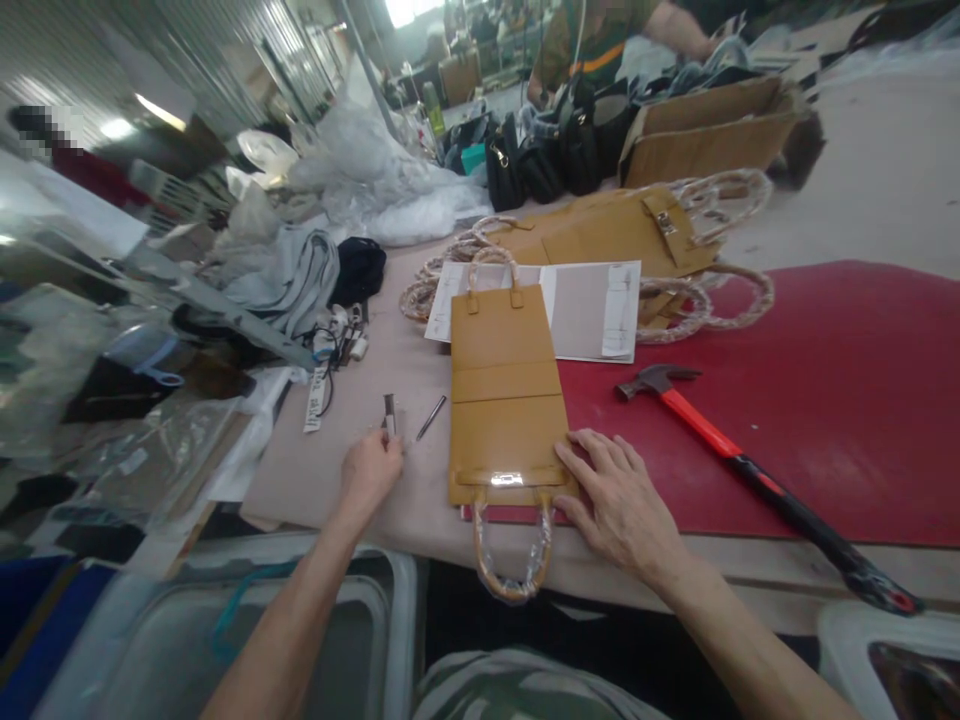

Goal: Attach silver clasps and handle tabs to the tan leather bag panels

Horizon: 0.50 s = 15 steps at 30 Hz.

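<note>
A tan leather bag piece (506, 385) lies flat before me, with wrapped handles at its far and near ends and a shiny metal plate near its lower edge. My right hand (611, 490) rests with spread fingers on its lower right corner. Left of the bag, my left hand (373, 465) has its fingers closed at a small upright metal tool (389, 412). A thin metal rod (431, 418) lies between that hand and the bag. To the right, a claw hammer (701, 425) with a red and black handle lies on a red mat (840, 400).
An open white booklet (585, 300) lies under the bag's top, before stacked tan bags (600, 235). Behind are black bags (506, 165), a cardboard box (705, 130) and another person (600, 50). Grey bins (405, 600) and plastic wrap (405, 200) are at the left.
</note>
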Motion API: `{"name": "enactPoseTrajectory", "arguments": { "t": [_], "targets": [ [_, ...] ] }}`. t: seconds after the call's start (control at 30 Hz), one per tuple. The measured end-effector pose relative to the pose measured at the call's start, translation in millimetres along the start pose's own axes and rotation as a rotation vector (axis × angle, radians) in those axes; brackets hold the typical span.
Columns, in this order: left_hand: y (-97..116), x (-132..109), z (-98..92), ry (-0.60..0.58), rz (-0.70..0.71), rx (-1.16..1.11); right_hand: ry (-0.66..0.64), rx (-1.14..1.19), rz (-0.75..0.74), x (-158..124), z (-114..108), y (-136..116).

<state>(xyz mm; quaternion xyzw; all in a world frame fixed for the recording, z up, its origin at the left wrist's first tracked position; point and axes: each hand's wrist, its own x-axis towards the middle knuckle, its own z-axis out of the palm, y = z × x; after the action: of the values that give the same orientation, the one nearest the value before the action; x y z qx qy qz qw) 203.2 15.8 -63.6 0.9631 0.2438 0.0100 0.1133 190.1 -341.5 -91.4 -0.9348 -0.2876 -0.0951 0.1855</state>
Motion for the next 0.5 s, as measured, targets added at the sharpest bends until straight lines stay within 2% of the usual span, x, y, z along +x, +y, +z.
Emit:
{"name": "enactPoseTrajectory", "arguments": {
  "t": [0.07, 0.13, 0.2, 0.27, 0.33, 0.5],
  "targets": [
    [-1.5, -11.3, 1.5, 0.023, 0.048, 0.124, 0.01, 0.0, -0.01, 0.1, 0.9, 1.2],
    [3.2, -25.9, 6.6, 0.088, 0.19, 0.119, 0.017, 0.002, -0.016, -0.3, 2.1, 3.2],
    [11.2, -41.4, 13.1, 0.117, 0.423, 0.004, 0.035, 0.01, -0.022, -0.9, 3.5, 5.7],
    [20.3, -55.3, 19.0, 0.086, 0.674, -0.145, 0.075, 0.03, -0.041, -0.6, 4.8, 7.2],
    [29.3, -65.4, 23.4, 0.043, 0.855, -0.21, 0.113, 0.068, -0.075, 1.9, 5.1, 6.0],
    [47.6, -71.1, 30.3, 0.021, 0.996, -0.129, 0.016, 0.088, -0.145, 17.9, -1.4, -4.5]
  ]
}}
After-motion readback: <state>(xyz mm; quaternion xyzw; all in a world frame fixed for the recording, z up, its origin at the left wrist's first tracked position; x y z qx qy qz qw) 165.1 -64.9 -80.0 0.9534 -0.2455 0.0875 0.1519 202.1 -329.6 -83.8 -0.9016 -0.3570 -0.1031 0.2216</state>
